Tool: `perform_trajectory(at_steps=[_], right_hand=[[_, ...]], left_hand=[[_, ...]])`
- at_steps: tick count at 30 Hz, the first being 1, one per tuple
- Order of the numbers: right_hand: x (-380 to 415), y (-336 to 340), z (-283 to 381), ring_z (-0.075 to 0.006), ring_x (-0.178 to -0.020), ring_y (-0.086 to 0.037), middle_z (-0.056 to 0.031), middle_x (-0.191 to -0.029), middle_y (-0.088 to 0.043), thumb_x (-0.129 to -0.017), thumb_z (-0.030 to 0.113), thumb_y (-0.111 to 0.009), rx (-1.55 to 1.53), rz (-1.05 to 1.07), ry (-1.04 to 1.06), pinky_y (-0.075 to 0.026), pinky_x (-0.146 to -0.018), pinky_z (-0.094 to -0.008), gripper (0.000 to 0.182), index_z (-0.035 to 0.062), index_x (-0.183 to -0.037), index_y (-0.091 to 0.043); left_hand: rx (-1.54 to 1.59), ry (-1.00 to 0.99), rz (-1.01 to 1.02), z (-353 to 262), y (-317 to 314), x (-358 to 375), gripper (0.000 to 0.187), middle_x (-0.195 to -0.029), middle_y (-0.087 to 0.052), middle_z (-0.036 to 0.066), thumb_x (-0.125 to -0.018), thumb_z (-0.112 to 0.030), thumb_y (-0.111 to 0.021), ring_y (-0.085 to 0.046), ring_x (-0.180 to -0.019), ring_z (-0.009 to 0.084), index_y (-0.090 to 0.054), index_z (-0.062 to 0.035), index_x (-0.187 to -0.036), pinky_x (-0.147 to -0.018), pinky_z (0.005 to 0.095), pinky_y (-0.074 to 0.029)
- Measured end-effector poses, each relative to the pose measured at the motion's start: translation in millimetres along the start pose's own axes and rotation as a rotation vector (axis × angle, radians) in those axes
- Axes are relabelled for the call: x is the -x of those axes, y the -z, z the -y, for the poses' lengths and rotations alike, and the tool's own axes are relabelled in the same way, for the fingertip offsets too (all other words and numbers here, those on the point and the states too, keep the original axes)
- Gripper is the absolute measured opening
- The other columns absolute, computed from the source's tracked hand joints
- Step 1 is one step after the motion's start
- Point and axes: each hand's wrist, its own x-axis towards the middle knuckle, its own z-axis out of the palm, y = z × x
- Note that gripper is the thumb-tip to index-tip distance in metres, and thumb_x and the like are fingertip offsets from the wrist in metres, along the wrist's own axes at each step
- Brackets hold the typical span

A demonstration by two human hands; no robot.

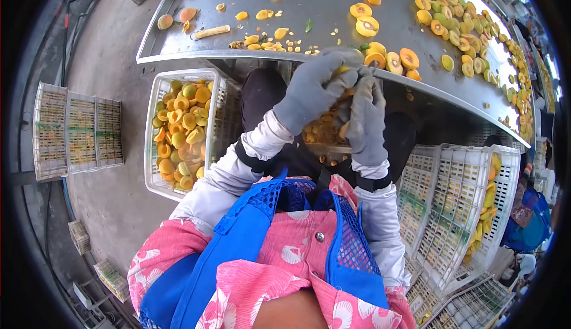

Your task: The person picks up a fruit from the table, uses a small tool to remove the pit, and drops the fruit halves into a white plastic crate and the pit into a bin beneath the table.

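At the near edge of the metal table (267,22), my left hand (318,88), in a grey glove, has its fingers closed round a yellow-orange fruit piece, mostly hidden by the glove. Close beside it, my right hand (367,118), also gloved in grey, is closed with its fingertips near the fruit. Whatever my right hand grips is too small to make out. Just beyond my hands lie halved orange fruits (394,62) with pits showing. Below my hands, between the knees, a container of fruit pieces (324,129) is partly hidden.
A white crate (153,156) of fruit halves stands on the left. Stacked crates (50,132) are further left, and more crates (437,210) stand at the right. Many cut fruits (464,31) cover the table's right side. A blue-clad person (531,216) is at the far right.
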Motion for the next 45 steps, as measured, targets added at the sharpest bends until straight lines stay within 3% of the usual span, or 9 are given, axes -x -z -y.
perform_trajectory(at_steps=[5,9,10,12,15,26,34,39,45], right_hand=[[13.6,-11.5,6.1,-0.0087,-0.048,-0.044,0.0,-0.063,-0.051,-0.101,0.049,-0.042,-0.509,0.274,-0.328,-0.041,-0.045,-0.0239,0.042,0.0098,-0.11,-0.054],[20.7,-9.7,0.9,-0.0114,-0.054,-0.052,-0.0031,-0.067,-0.056,-0.101,0.041,-0.048,-0.25,0.216,-0.276,-0.045,-0.05,-0.028,0.035,0.0073,-0.108,-0.054],[23.9,-8.5,-7.4,-0.0133,-0.057,-0.056,-0.005,-0.069,-0.058,-0.1,0.036,-0.052,0.084,0.148,0.003,-0.047,-0.052,-0.0306,0.031,0.0059,-0.106,-0.054],[33.2,-4.7,-9.1,-0.0249,-0.061,-0.065,-0.0118,-0.069,-0.062,-0.096,0.024,-0.061,0.658,0.073,0.595,-0.05,-0.056,-0.0381,0.023,0.0029,-0.1,-0.052],[39.7,2.0,-4.8,-0.0356,-0.062,-0.064,-0.0164,-0.067,-0.062,-0.095,0.026,-0.061,0.912,0.161,0.708,-0.049,-0.054,-0.0421,0.025,0.0036,-0.095,-0.051],[46.6,-2.7,-6.9,-0.0423,-0.065,-0.063,-0.0218,-0.067,-0.061,-0.094,0.03,-0.059,1.121,0.181,0.61,-0.047,-0.054,-0.0495,0.028,0.0038,-0.092,-0.05],[39.4,-4.6,-20.7,-0.0438,-0.069,-0.063,-0.0247,-0.072,-0.062,-0.097,0.025,-0.056,0.845,0.275,0.574,-0.048,-0.059,-0.0483,0.027,-0.0013,-0.094,-0.056],[22.1,9.2,-42.6,-0.0374,-0.073,-0.067,-0.0214,-0.077,-0.066,-0.1,0.031,-0.048,0.735,0.275,0.185,-0.051,-0.065,-0.0422,0.035,-0.0015,-0.106,-0.058],[37.4,4.1,6.5,-0.0067,-0.034,-0.027,0.0038,-0.053,-0.033,-0.099,0.056,-0.039,0.352,0.409,-0.674,-0.021,-0.031,-0.0238,0.045,0.0146,-0.083,-0.045]], left_hand=[[0.689,0.193,-0.323,-13.2,-6.2,11.9,0.048,-0.114,-0.065,0.014,-0.096,-0.018,-0.054,-0.061,-0.109,0.021,-0.04,-0.0028,-0.14,-0.093,0.032,-0.05],[1.078,0.414,-0.397,-18.7,-7.4,38.1,0.036,-0.116,-0.061,0.012,-0.098,-0.019,-0.053,-0.058,-0.107,0.0144,-0.048,0.0008,-0.128,-0.091,0.029,-0.049],[0.892,0.305,-0.493,-10.8,-11.6,35.7,0.036,-0.103,-0.066,0.014,-0.097,-0.021,-0.054,-0.066,-0.084,0.0162,-0.046,-0.0001,-0.125,-0.072,0.0292,-0.055],[0.607,0.2,-0.47,-7.5,-12.1,36.8,0.034,-0.099,-0.067,0.014,-0.096,-0.022,-0.057,-0.067,-0.079,0.0165,-0.047,0.0005,-0.12,-0.071,0.0293,-0.055],[0.231,0.05,-0.458,-3.7,-13.0,38.3,0.032,-0.092,-0.067,0.014,-0.094,-0.023,-0.061,-0.068,-0.074,0.017,-0.047,0.0009,-0.11,-0.069,0.0292,-0.056],[0.088,-0.1,-0.496,-7.6,-7.6,41.9,0.026,-0.081,-0.066,0.013,-0.095,-0.021,-0.058,-0.066,-0.069,0.0168,-0.048,0.0014,-0.102,-0.061,0.0281,-0.055],[0.372,0.145,-0.2,-4.8,17.3,41.0,0.018,-0.092,-0.066,0.013,-0.097,-0.014,-0.049,-0.064,-0.075,0.0144,-0.054,-0.0015,-0.109,-0.067,0.0257,-0.053],[0.785,0.363,-0.398,-6.6,-15.0,45.9,0.025,-0.099,-0.065,0.008,-0.098,-0.017,-0.054,-0.063,-0.077,0.0112,-0.058,-0.0029,-0.118,-0.065,0.0251,-0.053],[-0.217,0.574,-0.157,-5.2,-0.8,42.7,0.033,-0.073,-0.067,0.009,-0.088,-0.038,-0.065,-0.064,-0.071,0.0129,-0.069,-0.006,-0.089,-0.068,0.0314,-0.051]])
